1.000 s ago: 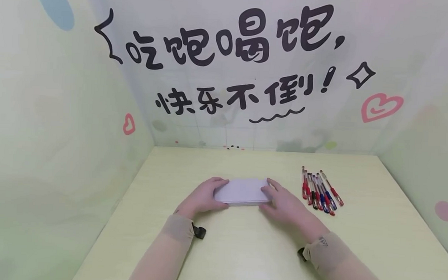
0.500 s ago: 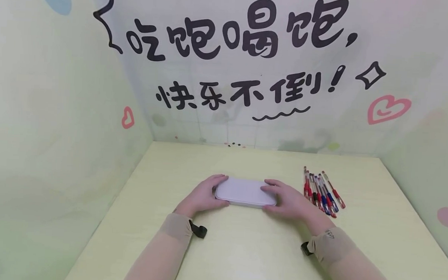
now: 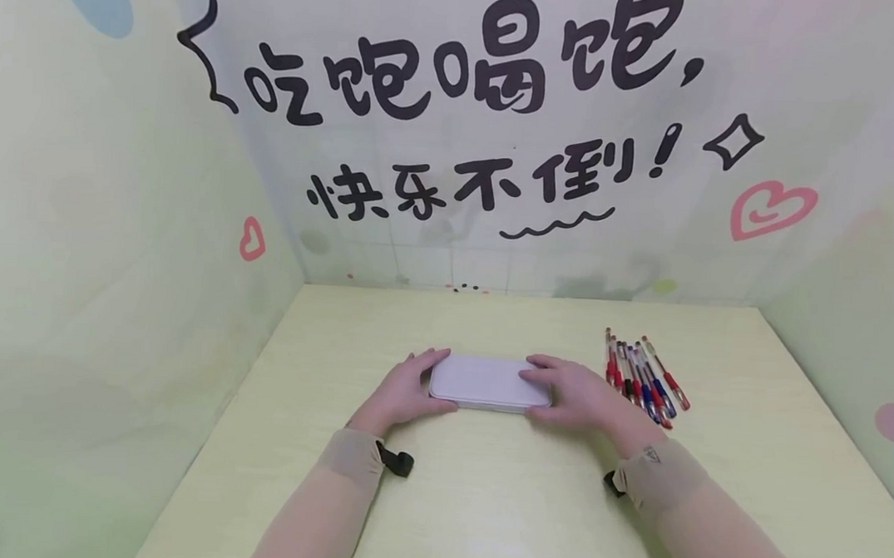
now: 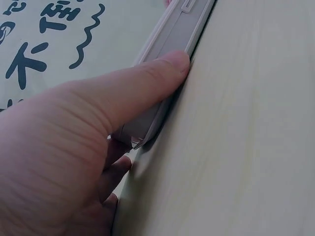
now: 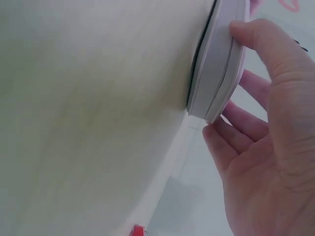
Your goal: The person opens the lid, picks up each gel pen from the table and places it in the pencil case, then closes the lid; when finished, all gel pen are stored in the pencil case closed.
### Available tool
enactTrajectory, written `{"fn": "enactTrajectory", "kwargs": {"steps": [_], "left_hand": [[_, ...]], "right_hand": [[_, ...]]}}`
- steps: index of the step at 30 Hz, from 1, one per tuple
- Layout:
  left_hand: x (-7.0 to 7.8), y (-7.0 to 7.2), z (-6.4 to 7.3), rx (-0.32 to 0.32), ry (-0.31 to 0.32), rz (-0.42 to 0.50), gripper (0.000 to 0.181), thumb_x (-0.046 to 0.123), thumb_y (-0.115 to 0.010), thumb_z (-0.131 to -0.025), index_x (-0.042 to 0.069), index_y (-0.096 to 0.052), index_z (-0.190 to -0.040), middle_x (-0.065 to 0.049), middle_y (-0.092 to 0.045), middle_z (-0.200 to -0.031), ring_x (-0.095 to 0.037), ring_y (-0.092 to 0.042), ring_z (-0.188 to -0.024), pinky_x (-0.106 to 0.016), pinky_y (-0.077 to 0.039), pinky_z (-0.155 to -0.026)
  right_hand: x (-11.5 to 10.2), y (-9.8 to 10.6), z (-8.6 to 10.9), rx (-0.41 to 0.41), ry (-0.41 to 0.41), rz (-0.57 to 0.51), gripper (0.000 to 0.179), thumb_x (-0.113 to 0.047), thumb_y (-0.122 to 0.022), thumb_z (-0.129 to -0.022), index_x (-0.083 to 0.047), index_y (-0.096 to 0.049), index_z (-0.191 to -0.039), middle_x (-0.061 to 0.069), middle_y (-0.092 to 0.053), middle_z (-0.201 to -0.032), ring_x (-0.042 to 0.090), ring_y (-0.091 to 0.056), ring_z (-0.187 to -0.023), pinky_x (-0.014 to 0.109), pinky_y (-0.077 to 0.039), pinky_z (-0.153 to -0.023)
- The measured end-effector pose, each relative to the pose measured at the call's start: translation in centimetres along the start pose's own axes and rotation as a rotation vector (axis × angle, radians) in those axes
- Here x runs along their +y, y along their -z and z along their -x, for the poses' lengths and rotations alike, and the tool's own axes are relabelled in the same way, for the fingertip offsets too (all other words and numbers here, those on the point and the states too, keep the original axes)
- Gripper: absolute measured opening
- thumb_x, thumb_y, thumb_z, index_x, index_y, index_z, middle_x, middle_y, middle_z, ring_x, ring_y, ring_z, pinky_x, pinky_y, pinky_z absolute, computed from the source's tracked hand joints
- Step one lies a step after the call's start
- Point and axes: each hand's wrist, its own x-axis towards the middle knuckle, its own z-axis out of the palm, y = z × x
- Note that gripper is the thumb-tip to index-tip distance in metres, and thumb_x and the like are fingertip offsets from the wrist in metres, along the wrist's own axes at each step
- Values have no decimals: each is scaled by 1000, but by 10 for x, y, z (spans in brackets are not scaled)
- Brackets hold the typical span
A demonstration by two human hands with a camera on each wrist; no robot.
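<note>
A flat, pale lavender pencil case [image 3: 487,382] with rounded corners lies lengthwise across the middle of the table. My left hand [image 3: 406,387] grips its left end, the thumb on the front side and the fingers around the back. In the left wrist view that thumb presses the case's side wall [image 4: 170,34], near a small raised fitting. At the opposite end my right hand [image 3: 580,397] holds the case, thumb at the front edge and fingers over the top and behind. A seam runs along the case's side [image 5: 216,73] in the right wrist view.
Several pens [image 3: 641,379] with red, blue and black grips lie in a loose bunch right of the case, close beyond the right hand. Behind the pale wooden table [image 3: 467,496] stands a printed backdrop [image 3: 418,261], with side panels left and right.
The right hand has shifted slightly right with its end of the case, and its fingers now reach over the top. The left hand stays nearly in place. The head view has tilted slightly.
</note>
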Motion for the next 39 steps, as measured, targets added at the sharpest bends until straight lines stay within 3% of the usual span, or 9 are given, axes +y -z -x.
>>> {"fn": "enactTrajectory", "kwargs": {"steps": [5, 10, 15, 19, 26, 32, 35, 39], "left_hand": [[0, 0, 0, 4, -1, 16, 108, 49, -99, -79, 33, -43, -170, -6, -45, -176, -59, -30, -163, -69, -25, -137], [-1, 0, 2, 14, 12, 53, 114, 49, -101, -76, 34, -40, -171, -7, -47, -175, -59, -29, -163, -73, -26, -135], [-1, 1, 5, 25, 40, 81, 122, 49, -103, -72, 36, -36, -173, -14, -46, -174, -55, -29, -166, -73, -30, -134], [-2, 2, 5, 35, 34, 83, 126, 49, -104, -71, 33, -34, -174, -16, -46, -174, -52, -30, -166, -70, -30, -135], [-1, 0, 4, 27, 23, 73, 131, 51, -103, -70, 25, -29, -176, -10, -47, -175, -50, -35, -165, -68, -32, -135], [-1, -2, 5, 28, 37, 92, 136, 51, -103, -70, 29, -23, -177, -2, -48, -174, -50, -30, -167, -69, -26, -137], [-1, -1, 6, 33, 36, 87, 137, 51, -103, -70, 29, -21, -178, -2, -48, -174, -51, -30, -166, -69, -26, -137], [-1, 0, 5, 30, 28, 79, 137, 52, -103, -71, 23, -21, -178, -3, -48, -175, -51, -30, -166, -67, -28, -137]], "right_hand": [[2, 7, -3, -8, 21, -6, 63, -39, -82, -96, -14, -68, -152, 20, -57, -165, 50, -59, -147, 67, -50, -123], [7, 7, 1, 13, 8, -124, 54, -41, -79, -101, -20, -70, -150, 16, -58, -165, 49, -55, -151, 69, -47, -124], [14, 3, 5, 138, -62, -339, 43, -39, -77, -104, -25, -73, -145, 9, -70, -154, 44, -62, -146, 68, -52, -120], [15, 0, 2, 270, -50, -430, 31, -29, -79, -103, -22, -77, -133, 4, -79, -136, 35, -72, -133, 62, -58, -116], [9, 0, -7, 487, -46, -463, 12, -15, -79, -102, -14, -79, -115, 6, -84, -112, 16, -80, -107, 40, -69, -99], [7, -2, -20, 589, -121, -505, 10, -14, -80, -102, -10, -80, -112, 10, -84, -107, 3, -77, -96, 11, -62, -85], [5, 1, -28, 593, -193, -537, 15, -21, -79, -104, -10, -79, -114, 12, -84, -110, 13, -79, -97, 10, -60, -84], [7, 7, -37, 549, -309, -568, 29, -34, -74, -107, -11, -75, -125, 16, -81, -122, 31, -78, -108, 20, -60, -87]]}}
